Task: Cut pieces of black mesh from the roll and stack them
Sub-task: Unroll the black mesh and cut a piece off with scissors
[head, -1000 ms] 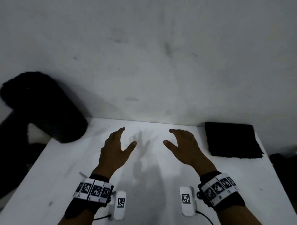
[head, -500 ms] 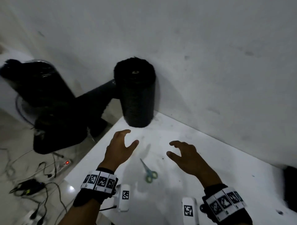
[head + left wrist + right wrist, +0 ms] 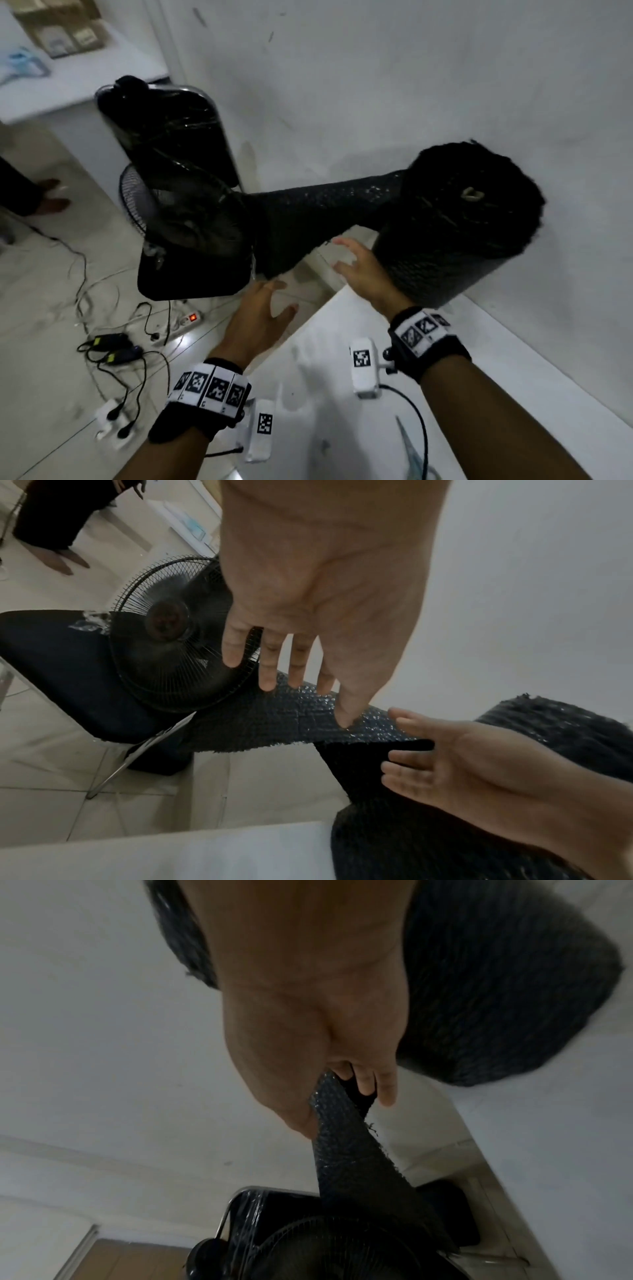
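Note:
The black mesh roll (image 3: 455,222) stands upright on the white table's (image 3: 513,377) far left corner, against the wall. Its loose end (image 3: 308,219) stretches left off the table toward a fan. My left hand (image 3: 281,298) hovers open beyond the table edge, just under that loose mesh (image 3: 274,718), fingers straight (image 3: 291,680). My right hand (image 3: 342,255) is open with spread fingers beside the roll, at the mesh's lower edge (image 3: 400,739). In the right wrist view the mesh (image 3: 346,1150) runs between its thumb and fingers (image 3: 342,1112), with no grip visible. Scissors (image 3: 411,452) lie on the table near my right forearm.
Off the table's left edge stand a black floor fan (image 3: 185,219), a black chair (image 3: 191,277) and a plastic-wrapped black chair (image 3: 164,126). A power strip (image 3: 185,318) and cables lie on the tiled floor. Another person's feet (image 3: 51,198) are at far left.
The head view has swung left, and the stack of cut pieces has left the picture. Both hands moved from over the table to the roll's loose end at the left edge.

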`<state>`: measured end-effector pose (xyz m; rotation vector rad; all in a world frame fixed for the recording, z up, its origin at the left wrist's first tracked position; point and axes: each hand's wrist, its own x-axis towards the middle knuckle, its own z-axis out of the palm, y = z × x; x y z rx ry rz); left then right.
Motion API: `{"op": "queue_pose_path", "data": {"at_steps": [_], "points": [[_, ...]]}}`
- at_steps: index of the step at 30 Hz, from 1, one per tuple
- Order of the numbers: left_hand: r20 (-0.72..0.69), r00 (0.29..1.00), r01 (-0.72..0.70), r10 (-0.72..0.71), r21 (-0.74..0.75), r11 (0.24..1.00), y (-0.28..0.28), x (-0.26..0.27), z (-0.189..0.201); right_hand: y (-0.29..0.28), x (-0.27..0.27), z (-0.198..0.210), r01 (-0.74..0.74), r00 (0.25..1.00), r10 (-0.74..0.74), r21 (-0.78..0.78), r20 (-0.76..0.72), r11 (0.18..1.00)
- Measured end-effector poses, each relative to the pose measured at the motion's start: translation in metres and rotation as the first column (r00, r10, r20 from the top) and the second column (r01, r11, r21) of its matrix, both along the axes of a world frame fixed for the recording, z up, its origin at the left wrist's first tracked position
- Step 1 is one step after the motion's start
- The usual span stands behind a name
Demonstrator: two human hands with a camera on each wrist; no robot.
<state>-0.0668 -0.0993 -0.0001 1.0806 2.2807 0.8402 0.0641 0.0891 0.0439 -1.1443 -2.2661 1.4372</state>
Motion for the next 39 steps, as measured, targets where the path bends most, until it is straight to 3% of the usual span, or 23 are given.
{"op": "queue_pose_path", "data": {"at_steps": [5, 7, 11, 17, 23, 27, 29, 31, 34, 36, 39], "points": [[0.023, 1.0, 0.01, -0.011, 0.057, 0.998, -0.005, -0.02, -0.009, 0.049, -0.06, -0.028, 0.174, 0.984, -0.178, -0.105, -0.026, 0.979], [0.038, 0.999, 0.012, -0.015, 0.069, 0.998, -0.008, -0.026, -0.011, 0.059, -0.07, -0.033, 0.204, 0.974, -0.218, -0.194, -0.058, 0.96], [0.017, 1.0, -0.004, 0.003, 0.062, 0.998, -0.001, -0.032, -0.007, 0.057, -0.073, -0.03, 0.234, 0.962, -0.258, -0.221, -0.086, 0.947], [-0.066, 0.997, -0.027, 0.031, 0.051, 0.998, 0.029, -0.018, 0.01, 0.016, -0.04, 0.016, 0.178, 0.95, -0.225, -0.218, -0.216, 0.96], [-0.14, 0.981, -0.126, 0.131, 0.044, 0.991, 0.038, 0.017, 0.017, -0.018, 0.013, 0.07, 0.112, 0.868, -0.305, -0.442, -0.393, 0.89], [-0.12, 0.977, -0.16, 0.175, 0.122, 0.98, 0.029, 0.028, 0.026, -0.02, 0.041, 0.086, 0.138, 0.796, -0.387, -0.484, -0.465, 0.864], [-0.031, 0.982, -0.18, 0.188, 0.177, 0.968, 0.018, 0.029, 0.033, -0.019, 0.051, 0.088, 0.157, 0.78, -0.406, -0.48, -0.476, 0.863], [0.089, 0.98, -0.193, 0.178, 0.2, 0.961, 0.004, 0.031, 0.044, -0.02, 0.056, 0.085, 0.186, 0.82, -0.367, -0.401, -0.439, 0.897], [0.197, 0.97, -0.18, 0.143, 0.187, 0.966, -0.01, 0.027, 0.068, -0.031, 0.057, 0.079, 0.128, 0.953, -0.151, -0.101, -0.264, 0.987], [0.246, 0.968, -0.09, 0.052, 0.147, 0.985, -0.016, 0.024, 0.086, -0.045, 0.053, 0.077, -0.082, 0.99, 0.094, 0.119, -0.102, 0.99], [0.284, 0.951, 0.108, -0.121, 0.06, 0.992, -0.024, 0.018, 0.108, -0.062, 0.04, 0.076, -0.356, 0.933, 0.324, 0.277, 0.155, 0.892]]}}
